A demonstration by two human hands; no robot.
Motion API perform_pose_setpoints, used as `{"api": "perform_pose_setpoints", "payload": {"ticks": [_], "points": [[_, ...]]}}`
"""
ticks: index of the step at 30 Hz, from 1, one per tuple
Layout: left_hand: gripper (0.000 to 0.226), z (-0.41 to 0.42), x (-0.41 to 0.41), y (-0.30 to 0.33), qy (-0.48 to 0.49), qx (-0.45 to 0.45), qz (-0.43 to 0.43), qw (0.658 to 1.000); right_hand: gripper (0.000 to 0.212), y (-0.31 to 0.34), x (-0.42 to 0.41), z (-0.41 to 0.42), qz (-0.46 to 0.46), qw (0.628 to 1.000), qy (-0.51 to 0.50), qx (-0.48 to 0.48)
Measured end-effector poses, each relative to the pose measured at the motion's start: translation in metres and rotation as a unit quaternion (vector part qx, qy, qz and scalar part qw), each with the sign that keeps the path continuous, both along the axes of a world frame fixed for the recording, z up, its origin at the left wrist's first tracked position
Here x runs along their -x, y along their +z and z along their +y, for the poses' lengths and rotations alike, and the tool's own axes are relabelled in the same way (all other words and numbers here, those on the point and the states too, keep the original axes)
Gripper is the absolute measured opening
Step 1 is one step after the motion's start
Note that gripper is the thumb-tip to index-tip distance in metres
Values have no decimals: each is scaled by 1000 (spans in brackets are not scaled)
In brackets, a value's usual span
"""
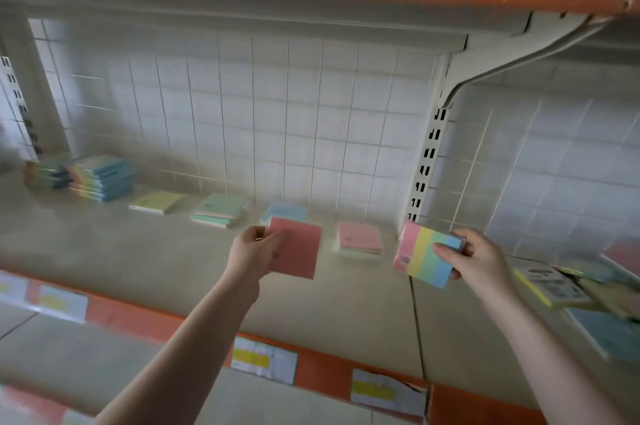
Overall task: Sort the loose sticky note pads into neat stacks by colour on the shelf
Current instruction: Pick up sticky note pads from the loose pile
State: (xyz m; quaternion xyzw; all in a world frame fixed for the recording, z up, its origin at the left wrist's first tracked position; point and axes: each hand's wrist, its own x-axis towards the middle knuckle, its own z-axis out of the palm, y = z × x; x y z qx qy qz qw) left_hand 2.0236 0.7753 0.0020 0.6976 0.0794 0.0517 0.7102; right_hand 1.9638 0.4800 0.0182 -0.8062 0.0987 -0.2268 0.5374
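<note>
Above the shelf [138,251] | left hand [254,253] pinches red pad [298,248], just left of pink stack [358,239] | right hand [481,260] grips striped multicolour pad [424,253], just right of that stack | rainbow pile [93,179] far left.

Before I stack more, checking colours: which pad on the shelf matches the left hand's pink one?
The pink-topped pad, lying between both hands; the others are yellow, green or blue.

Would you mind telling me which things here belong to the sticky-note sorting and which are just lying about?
Belongs to the job:
- pink pad in the left hand
- striped pad in the right hand
- pink stack, blue pad, green stack, yellow pad, striped stack

Just lying about:
- price labels
- notebooks in the next bay
</note>
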Motion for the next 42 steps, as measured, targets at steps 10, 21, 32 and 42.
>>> {"api": "perform_pose_setpoints", "payload": {"ticks": [10,21,32,42], "points": [[7,-84,-54,22,-60,-12,49,997,14,-7,-5,-23,18,1000,-23,-7],[24,-128,-96,-1,-24,-126,73,989,16,-25,-9,-33,21,999,-29,-41],[43,-131,-88,-16,0,-387,86,918,19,-22,-10,-29,19,998,-17,-51],[40,-126,-68,-12,-22,-432,-6,901,16,-17,-6,-22,12,998,13,-62]]}}
